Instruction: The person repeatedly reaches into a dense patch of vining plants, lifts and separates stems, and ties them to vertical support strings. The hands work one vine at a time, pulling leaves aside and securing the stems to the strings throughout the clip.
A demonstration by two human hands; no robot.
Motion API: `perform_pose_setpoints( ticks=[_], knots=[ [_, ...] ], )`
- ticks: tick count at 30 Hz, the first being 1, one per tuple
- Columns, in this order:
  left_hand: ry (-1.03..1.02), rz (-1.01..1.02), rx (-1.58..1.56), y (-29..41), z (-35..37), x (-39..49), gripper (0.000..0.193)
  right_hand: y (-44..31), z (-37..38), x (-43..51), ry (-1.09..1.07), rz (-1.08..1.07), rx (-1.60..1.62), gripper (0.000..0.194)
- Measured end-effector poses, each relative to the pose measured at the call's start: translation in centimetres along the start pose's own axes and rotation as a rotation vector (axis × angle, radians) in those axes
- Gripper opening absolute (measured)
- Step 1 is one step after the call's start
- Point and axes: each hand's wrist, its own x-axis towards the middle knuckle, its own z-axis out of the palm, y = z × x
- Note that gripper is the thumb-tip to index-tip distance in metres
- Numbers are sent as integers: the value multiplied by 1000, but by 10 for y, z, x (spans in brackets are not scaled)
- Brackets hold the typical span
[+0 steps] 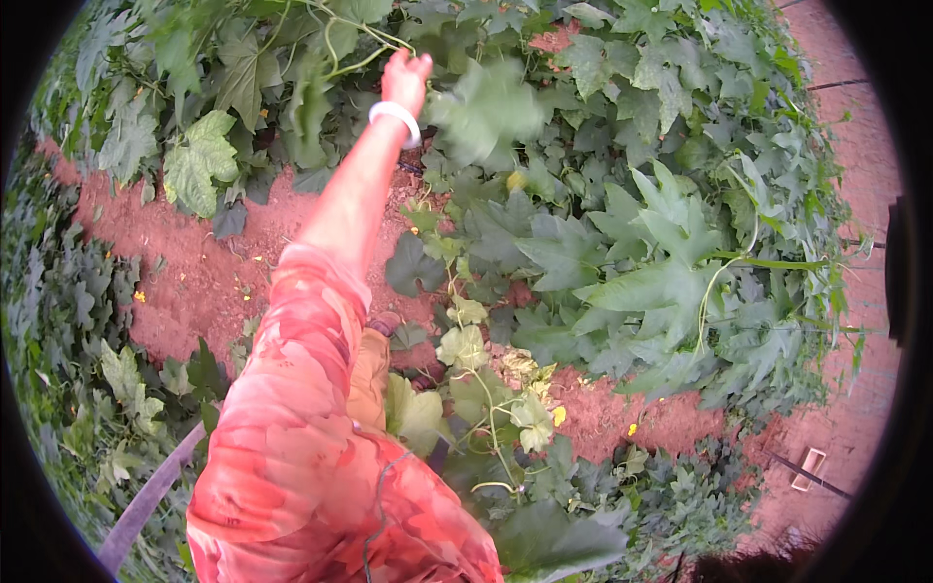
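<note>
My left hand (pixel 407 79), with a white bangle at the wrist, reaches out at the top centre among the leaves. Its fingers are curled on a thin green vine stem (pixel 361 64) that runs in from the upper left; the fingertips are partly hidden. Just right of the hand, a broad green leaf (pixel 487 113) is blurred by motion. My right hand is out of view. A pale leafy vine (pixel 492 415) with curling tendrils hangs in front of my body, beside my orange trousers (pixel 370 382).
Dense lobed leaves (pixel 656 255) fill the right side. Reddish soil (pixel 182 270) with small fallen yellow flowers shows at the left. A greyish pole or strap (pixel 153 495) slants at the lower left. A small rectangular frame (pixel 807 468) lies near a dark line at the lower right.
</note>
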Motion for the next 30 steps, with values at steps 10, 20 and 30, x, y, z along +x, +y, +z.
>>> perform_pose_setpoints(
  ticks=[10, 20, 30],
  knots=[
    [-384, -1090, 214, -232, -20, -288, 63, 1, -2, -2, -10, 83, -98, 40],
    [-97, -1250, -386, -283, -20, -206, 20, 14, 9, -6, -25, 75, -104, 39],
    [-205, -1155, -299, -281, -68, -183, 19, 11, 28, 1, -41, 22, -86, 39]
  ],
)
